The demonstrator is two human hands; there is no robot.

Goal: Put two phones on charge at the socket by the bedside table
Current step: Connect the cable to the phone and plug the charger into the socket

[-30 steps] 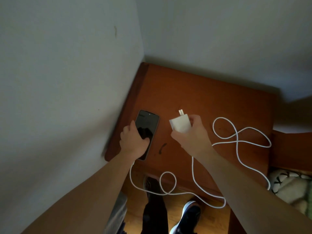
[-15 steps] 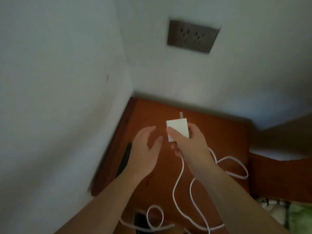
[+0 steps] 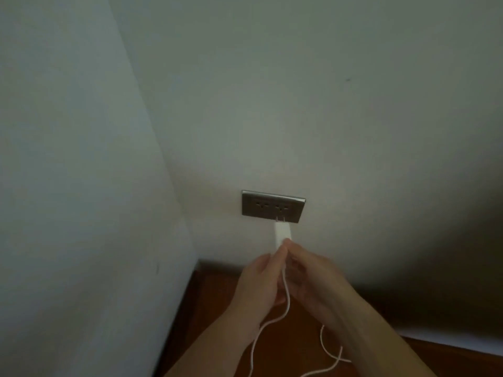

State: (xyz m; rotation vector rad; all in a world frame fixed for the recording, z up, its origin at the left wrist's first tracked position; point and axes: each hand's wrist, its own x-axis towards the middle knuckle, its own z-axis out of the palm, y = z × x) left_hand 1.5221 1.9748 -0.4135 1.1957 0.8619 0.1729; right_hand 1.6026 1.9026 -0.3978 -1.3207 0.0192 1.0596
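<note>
- Socket (image 3: 273,206) sits low on rear wall (image 3: 326,104), grey plate w/ two sets of holes, near the corner w/ side wall (image 3: 68,159).
- Charger (image 3: 282,232) is white, held up just under the socket; its two prongs touch the plate's lower edge below the right-hand holes (can't tell if they're in any slot).
- Left hand (image 3: 260,285) and right hand (image 3: 310,278) meet at charger's lower end, fingertips pressed together, both pinching the charger from opposite sides.
- Cable (image 3: 285,303) is white, drops from charger between the two hands, then curves down-left toward bottom edge; a second loop lies right of it, under the right forearm.
- Table (image 3: 217,308) is reddish-brown wood, pushed into the corner, below the hands.
- Phones: neither is in view (frame is mostly wall).
- Right side of the rear wall falls into dark shadow.
- Pale strip at lower right, beyond table edge — too dim to id.
</note>
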